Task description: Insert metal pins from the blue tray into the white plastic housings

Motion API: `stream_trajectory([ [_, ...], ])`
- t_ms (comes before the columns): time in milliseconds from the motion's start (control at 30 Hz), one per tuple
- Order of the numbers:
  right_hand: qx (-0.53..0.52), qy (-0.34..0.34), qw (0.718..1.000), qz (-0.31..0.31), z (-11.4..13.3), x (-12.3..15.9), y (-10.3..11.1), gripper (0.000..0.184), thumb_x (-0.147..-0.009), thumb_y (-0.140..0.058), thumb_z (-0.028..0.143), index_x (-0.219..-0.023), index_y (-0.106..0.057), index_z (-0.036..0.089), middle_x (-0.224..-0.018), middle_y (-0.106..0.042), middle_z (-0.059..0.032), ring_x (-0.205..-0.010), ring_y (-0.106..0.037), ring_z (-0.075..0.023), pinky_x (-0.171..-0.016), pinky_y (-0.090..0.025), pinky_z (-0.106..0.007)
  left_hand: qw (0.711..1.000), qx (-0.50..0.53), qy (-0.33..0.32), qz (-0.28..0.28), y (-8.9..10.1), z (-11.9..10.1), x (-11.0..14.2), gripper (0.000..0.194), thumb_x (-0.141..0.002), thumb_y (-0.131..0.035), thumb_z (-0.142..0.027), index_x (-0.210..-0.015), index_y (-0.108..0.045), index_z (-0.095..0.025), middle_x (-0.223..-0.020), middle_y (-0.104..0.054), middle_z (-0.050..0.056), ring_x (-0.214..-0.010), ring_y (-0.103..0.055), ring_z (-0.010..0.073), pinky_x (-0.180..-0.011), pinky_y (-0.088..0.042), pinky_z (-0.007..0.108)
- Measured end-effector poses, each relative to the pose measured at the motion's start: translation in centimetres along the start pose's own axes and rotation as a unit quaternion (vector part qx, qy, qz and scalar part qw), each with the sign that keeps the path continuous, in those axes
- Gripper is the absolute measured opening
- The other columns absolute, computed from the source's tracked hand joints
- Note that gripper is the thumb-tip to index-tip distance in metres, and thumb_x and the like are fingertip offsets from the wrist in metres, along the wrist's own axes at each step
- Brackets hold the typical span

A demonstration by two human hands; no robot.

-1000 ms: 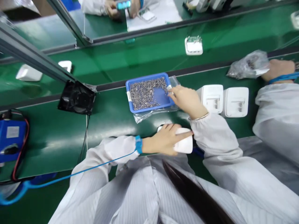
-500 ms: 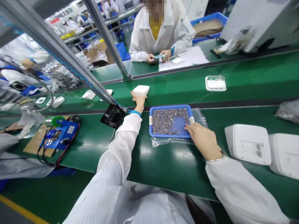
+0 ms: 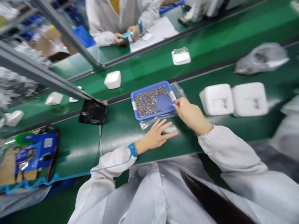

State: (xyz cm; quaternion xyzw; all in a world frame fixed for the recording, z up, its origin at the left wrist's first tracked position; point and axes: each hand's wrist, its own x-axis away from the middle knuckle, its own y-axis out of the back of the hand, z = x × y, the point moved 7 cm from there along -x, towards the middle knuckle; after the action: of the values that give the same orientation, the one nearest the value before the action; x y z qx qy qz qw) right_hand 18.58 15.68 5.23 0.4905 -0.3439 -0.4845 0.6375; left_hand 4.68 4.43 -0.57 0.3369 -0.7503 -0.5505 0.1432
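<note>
My left hand hovers over the near bench edge, fingers spread and holding nothing. It wears a blue wrist strap with a coiled cord. At the right end of a shallow blue tray, my right hand has thumb and fingers closed on the rim near the corner. Small metal screws fill most of the tray, leaving a bare patch at its right. Under the tray lies a clear plastic bag. A white plastic housing stands on the green belt, apart from both hands.
Two white housings stand right of my hand, with a plastic bag behind them. A black fan sits beside the metal post. A white part with a circuit board lies on the belt. Across it, a co-worker's hands hold a small item.
My left hand has let go of the white housing on the belt and come back toward me, opening. My right hand stays at the tray's rim. The view has swung right.
</note>
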Motion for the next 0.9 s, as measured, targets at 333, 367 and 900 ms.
stream_trajectory([
  [333, -0.074, -0.206, 0.969, -0.111, -9.0, 10.1, 1.1, 0.033, -0.097, -0.05, 0.049, -0.105, -0.062, 0.019, -0.099, -0.074, -0.0156, -0.076, -0.067, -0.0247, -0.073, -0.049, -0.038, 0.998, 0.011, 0.006, -0.059, 1.7, -1.2, -0.6, 0.056, -0.101, -0.048, -0.04, -0.149, -0.041, -0.011, -0.151, -0.046, 0.021, -0.147, -0.038, 0.0358, -0.12, -0.036, 0.055],
  [367, -0.087, -0.186, 0.975, -0.088, -7.0, 10.9, 0.5, 0.031, -0.096, -0.053, 0.048, -0.106, -0.063, 0.02, -0.105, -0.074, -0.0138, -0.075, -0.069, -0.0241, -0.073, -0.05, -0.037, 0.998, 0.018, 0.011, -0.06, 1.7, -1.2, -0.6, 0.066, -0.099, -0.051, -0.049, -0.151, -0.038, -0.01, -0.153, -0.044, 0.023, -0.148, -0.036, 0.0375, -0.121, -0.034, 0.057],
  [900, -0.182, -0.032, 0.981, 0.057, 3.5, 12.1, -1.3, 0.017, -0.097, -0.051, 0.028, -0.109, -0.061, 0.021, -0.088, -0.076, -0.0014, -0.079, -0.072, -0.0179, -0.07, -0.047, -0.029, 0.99, 0.14, -0.005, 0.003, 1.2, -0.2, -0.7, 0.101, -0.081, -0.049, -0.085, -0.156, -0.033, -0.018, -0.153, -0.046, 0.016, -0.148, -0.033, 0.0385, -0.126, -0.008, 0.064],
])
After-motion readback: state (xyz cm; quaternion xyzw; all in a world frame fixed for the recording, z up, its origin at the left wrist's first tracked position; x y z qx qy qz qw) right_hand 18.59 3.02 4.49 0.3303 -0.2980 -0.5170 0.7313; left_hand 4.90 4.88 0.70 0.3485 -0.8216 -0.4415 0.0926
